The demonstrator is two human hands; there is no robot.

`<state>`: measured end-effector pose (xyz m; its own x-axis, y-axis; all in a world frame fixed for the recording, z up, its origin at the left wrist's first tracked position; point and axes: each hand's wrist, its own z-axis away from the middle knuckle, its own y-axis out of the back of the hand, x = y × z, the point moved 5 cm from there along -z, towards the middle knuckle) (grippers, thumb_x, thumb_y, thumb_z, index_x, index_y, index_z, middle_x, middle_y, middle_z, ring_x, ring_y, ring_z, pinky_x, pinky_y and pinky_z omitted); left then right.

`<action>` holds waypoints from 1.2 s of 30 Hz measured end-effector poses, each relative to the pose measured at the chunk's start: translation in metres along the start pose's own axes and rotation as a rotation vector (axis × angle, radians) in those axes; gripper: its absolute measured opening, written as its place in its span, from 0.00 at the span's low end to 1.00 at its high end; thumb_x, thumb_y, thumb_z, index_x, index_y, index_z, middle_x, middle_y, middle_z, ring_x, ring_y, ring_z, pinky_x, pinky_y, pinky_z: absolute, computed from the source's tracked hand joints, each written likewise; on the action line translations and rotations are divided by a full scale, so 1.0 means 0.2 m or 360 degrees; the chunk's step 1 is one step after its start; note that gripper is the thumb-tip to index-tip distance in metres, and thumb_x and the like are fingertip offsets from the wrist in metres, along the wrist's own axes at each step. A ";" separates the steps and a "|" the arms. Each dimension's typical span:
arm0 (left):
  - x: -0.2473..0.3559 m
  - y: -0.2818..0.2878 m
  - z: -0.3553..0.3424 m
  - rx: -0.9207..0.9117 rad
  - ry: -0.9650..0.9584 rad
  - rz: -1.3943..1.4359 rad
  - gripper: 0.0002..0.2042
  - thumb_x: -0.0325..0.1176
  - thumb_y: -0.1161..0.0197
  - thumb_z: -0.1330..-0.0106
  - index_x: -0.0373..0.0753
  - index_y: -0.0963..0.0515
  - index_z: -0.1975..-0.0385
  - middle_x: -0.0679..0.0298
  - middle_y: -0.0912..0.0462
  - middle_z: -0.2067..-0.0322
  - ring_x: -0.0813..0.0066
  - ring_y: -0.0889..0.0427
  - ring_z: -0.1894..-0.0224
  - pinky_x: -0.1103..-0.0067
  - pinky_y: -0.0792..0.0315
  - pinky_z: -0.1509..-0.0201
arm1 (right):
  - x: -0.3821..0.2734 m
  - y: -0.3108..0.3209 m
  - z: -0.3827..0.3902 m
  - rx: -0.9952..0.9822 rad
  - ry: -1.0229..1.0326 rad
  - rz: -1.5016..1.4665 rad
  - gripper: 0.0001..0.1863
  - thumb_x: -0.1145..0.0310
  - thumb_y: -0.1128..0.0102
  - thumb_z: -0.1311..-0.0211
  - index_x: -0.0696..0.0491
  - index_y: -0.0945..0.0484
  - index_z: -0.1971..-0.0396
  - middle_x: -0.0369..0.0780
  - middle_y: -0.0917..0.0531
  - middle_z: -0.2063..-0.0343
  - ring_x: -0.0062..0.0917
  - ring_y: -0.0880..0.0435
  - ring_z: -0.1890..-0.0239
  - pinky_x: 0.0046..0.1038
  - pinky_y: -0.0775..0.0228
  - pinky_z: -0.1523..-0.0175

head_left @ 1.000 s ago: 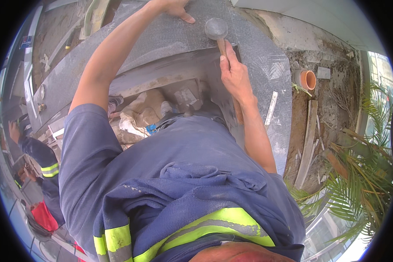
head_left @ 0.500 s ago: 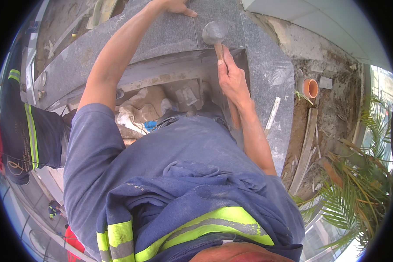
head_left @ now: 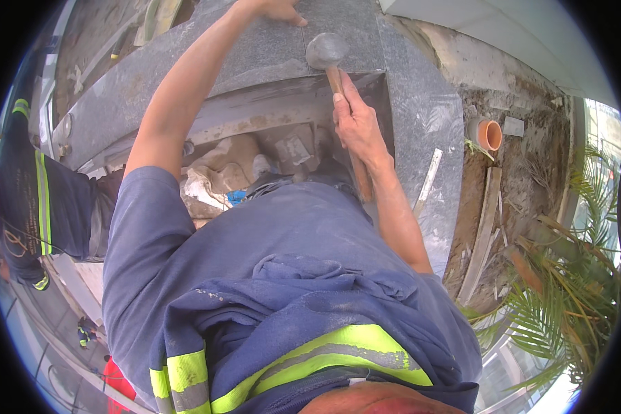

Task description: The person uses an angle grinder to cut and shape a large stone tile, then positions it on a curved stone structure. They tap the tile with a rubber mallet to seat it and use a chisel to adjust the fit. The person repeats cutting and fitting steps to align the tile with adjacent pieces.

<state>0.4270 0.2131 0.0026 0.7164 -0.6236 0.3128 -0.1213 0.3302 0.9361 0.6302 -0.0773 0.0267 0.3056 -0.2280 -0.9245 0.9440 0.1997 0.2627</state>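
Observation:
My right hand (head_left: 361, 129) is wrapped round the wooden handle of a mallet (head_left: 326, 51). Its rounded grey head is over the dark grey stone slab (head_left: 355, 31), close to the slab's near edge; whether it touches the stone I cannot tell. The handle's lower end shows below my fist. To the left of the mallet head, my left hand (head_left: 279, 10) lies at the far side with its thumb stretched out, apparently resting on the slab. The top of the picture cuts off part of it.
Below the slab is a recess with a crumpled pale sack (head_left: 224, 162). On the right, an orange pipe (head_left: 489, 135) and a wooden strip (head_left: 481, 234) lie in bare soil, near palm fronds (head_left: 552, 317). A co-worker (head_left: 55, 200) is at the left.
The mallet and my right hand have shifted a little to the left. My left hand has barely moved. The co-worker at the left has shifted slightly.

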 end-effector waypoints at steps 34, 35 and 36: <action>0.94 -0.50 0.49 0.0855 0.0733 -0.0574 0.35 0.51 0.46 0.17 0.25 0.32 0.23 0.39 0.29 0.22 0.42 0.35 0.16 0.30 0.63 0.16 | 0.05 0.24 -0.07 0.0341 -0.0009 0.0293 0.31 0.59 0.53 0.11 0.52 0.37 0.16 0.55 0.10 0.63 0.48 0.06 0.57 0.46 0.18 0.50; 0.95 -0.50 0.51 0.0841 0.0722 -0.0556 0.35 0.50 0.46 0.16 0.26 0.32 0.22 0.41 0.29 0.22 0.43 0.35 0.16 0.31 0.64 0.15 | 0.05 0.24 -0.07 0.0296 -0.0064 0.0284 0.31 0.59 0.53 0.12 0.51 0.37 0.16 0.55 0.09 0.62 0.48 0.05 0.57 0.45 0.17 0.49; 0.95 -0.51 0.54 0.0817 0.0728 -0.0597 0.35 0.51 0.44 0.18 0.27 0.29 0.23 0.44 0.27 0.22 0.47 0.34 0.16 0.27 0.63 0.16 | 0.02 0.24 -0.06 0.0256 -0.0121 0.0276 0.31 0.59 0.53 0.12 0.51 0.36 0.16 0.54 0.09 0.62 0.47 0.05 0.56 0.45 0.17 0.49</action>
<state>0.5014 -0.0146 -0.0164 0.9708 -0.2379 -0.0320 -0.0379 -0.2835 0.9582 0.6755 -0.0574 0.0321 0.4673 -0.2759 -0.8400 0.8826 0.0889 0.4617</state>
